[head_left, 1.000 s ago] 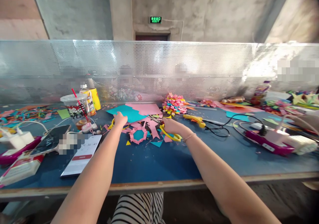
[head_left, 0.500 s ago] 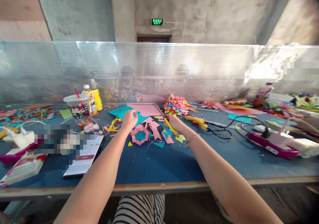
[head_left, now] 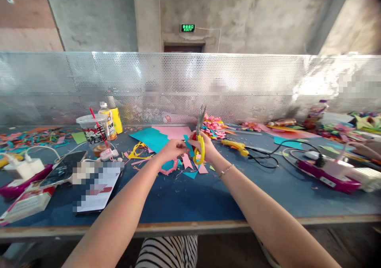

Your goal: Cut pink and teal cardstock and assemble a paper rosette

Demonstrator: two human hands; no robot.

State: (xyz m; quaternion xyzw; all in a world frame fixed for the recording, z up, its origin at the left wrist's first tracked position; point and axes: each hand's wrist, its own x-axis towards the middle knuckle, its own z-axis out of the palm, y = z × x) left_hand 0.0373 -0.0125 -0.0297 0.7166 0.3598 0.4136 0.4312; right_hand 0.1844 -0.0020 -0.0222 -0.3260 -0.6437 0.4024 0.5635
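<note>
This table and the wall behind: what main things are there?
table: 1, blue, across the middle
scissors: 1, yellow-handled, centre
paper strip: 1, blue, centre
sheets: several, mostly blue and pink, back
ring: 1, pink, centre
paper bunch: 1, mostly pink, centre back
glue gun: 1, yellow, right
cup: 1, clear, left
bottles: at least 2, mixed, back left, back right
phones: 2, dark and white-screened, left
power strips: 2, purple, far left, far right
mesh screen: 1, silver, behind table
exit sign: 1, green, wall
left hand: 1, bare, beside paper strip
right hand: 1, bare, holding scissors
</note>
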